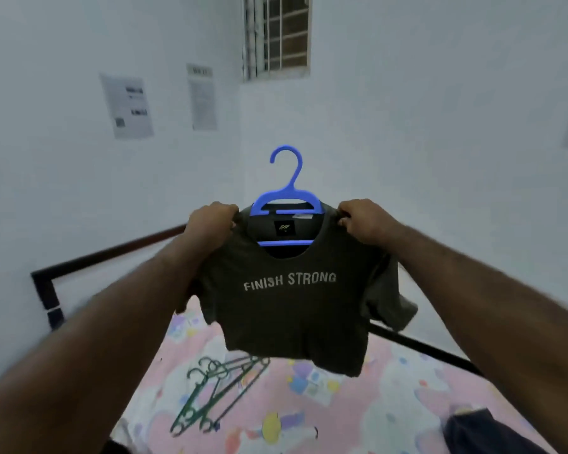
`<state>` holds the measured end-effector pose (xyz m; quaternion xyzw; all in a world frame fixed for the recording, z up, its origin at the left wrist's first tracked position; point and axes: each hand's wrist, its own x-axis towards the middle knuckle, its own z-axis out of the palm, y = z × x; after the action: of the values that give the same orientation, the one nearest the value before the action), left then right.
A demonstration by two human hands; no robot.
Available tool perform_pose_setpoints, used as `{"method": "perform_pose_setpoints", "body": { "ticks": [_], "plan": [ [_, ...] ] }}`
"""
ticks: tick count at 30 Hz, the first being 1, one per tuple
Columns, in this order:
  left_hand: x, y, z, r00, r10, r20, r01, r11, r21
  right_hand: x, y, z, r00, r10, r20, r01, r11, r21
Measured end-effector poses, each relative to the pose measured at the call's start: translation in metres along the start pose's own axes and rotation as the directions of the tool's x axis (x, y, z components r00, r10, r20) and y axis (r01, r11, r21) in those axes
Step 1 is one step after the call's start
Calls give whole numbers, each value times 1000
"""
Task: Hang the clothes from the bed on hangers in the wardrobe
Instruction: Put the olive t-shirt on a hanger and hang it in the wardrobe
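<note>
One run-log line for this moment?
shirt on blue hanger; left hand grips shoulder; right hand grips shoulder; green hangers on bed

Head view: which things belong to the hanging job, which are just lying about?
Job: left hand and right hand gripping the dark T-shirt on the blue hanger; green hangers and navy garment on the bed.
Not job: paper sheets on the wall, barred window.
</note>
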<state>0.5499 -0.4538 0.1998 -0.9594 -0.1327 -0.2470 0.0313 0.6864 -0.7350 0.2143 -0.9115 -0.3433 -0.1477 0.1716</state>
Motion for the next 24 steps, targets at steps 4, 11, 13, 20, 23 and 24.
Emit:
{"method": "perform_pose_setpoints", "body": {
  "ticks": [4,11,13,20,23,24],
  "plan": [
    [12,-17,-45,992,-5,-122,7,1000,13,9,-7,-50,1000,-12,-24,15,993,114],
    [21,-45,-108,976,-2,-218,9,1000,30,2,-10,-92,995,29,-94,9,927,376],
    [20,-50,-122,972,-1,-235,6,1000,19,1,-20,-98,980,30,-196,43,932,359],
    [9,-59,-170,965,59,-256,-22,989,144,9,-69,-120,990,-75,-118,98,973,210],
    [3,-65,-190,968,53,-247,-14,988,155,25,-108,-124,979,-183,-93,195,969,151],
    [1,-67,-196,972,42,-232,-6,988,153,30,-117,-123,975,-195,-103,208,969,133]
  ]
}}
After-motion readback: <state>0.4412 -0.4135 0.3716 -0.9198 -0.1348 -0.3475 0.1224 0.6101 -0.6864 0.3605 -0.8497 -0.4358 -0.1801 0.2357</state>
